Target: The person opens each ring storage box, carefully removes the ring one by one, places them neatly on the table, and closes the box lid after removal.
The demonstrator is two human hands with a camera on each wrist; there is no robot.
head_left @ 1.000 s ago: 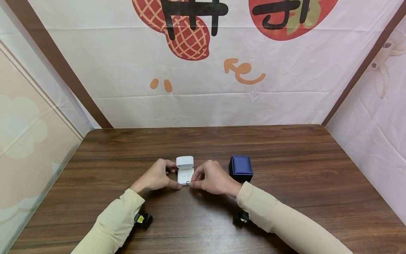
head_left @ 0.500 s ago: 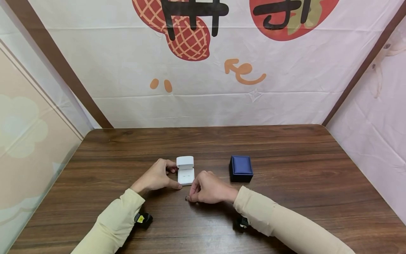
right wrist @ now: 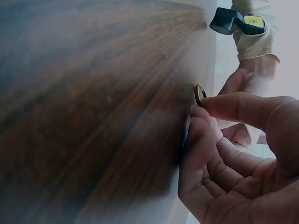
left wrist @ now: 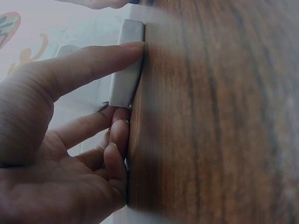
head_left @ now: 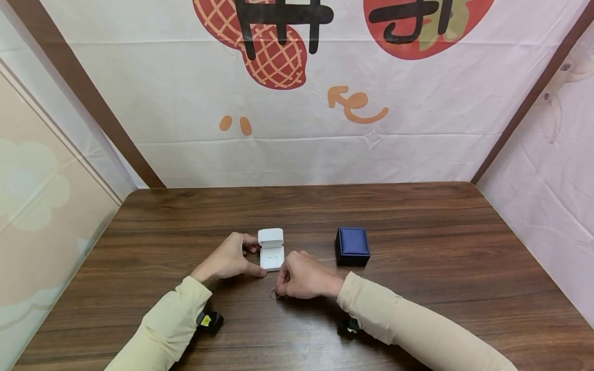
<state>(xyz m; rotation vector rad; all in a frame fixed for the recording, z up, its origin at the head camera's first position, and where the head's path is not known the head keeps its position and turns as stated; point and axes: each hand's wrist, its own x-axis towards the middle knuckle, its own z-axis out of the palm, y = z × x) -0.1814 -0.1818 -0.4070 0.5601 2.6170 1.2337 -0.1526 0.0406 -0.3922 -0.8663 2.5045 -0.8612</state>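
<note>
The right hand (head_left: 306,276) pinches a thin, round gold ring (right wrist: 197,94); the left hand (head_left: 230,257) grips an open, squarish white box (head_left: 271,253) on the brown wooden bench (head_left: 417,226).

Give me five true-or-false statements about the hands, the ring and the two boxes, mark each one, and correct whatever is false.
1. The right hand pinches a ring between thumb and finger. True.
2. The left hand is at the white box, its thumb by the front edge. True.
3. The white box's lid is closed. False: it is raised.
4. The blue box stands shut on the table. True.
5. The ring sits in the white box's slot. False: it is outside, in front of that box, in the right hand's fingertips.
</note>
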